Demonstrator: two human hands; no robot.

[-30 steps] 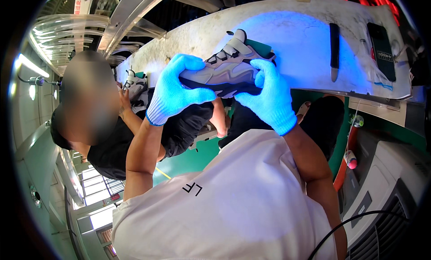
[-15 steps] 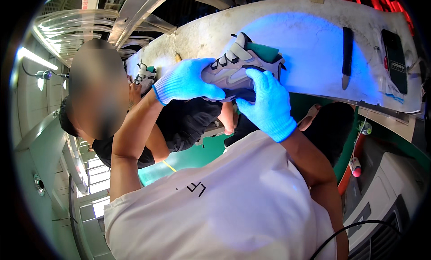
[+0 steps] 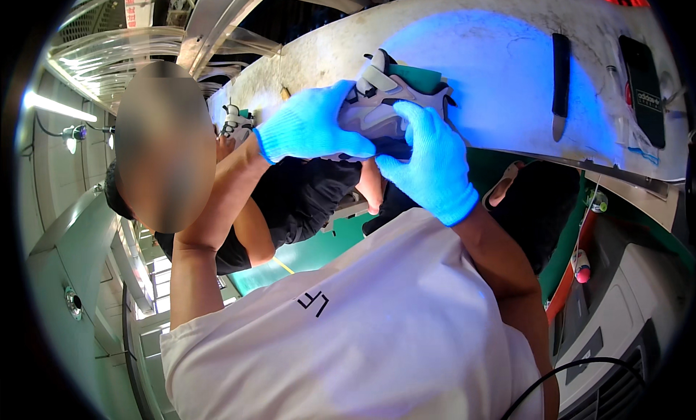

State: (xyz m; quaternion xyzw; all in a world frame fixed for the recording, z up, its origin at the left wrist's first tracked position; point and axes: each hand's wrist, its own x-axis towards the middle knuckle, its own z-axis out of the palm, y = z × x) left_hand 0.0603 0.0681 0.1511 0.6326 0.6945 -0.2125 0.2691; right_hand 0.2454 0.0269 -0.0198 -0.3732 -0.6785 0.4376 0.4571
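1. My left hand (image 3: 308, 122) clasps the shoe (image 3: 371, 119) round its forefoot.
2. My right hand (image 3: 429, 159) spreads thumb and forefinger at its near side; gripping, I cannot tell.
3. Toe left, heel right, its long axis runs sideways, at the table's (image 3: 500, 64) near edge.

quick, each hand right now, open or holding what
Left hand: closed on the front of the shoe.
Right hand: partly curled against its side; firm grip unclear.
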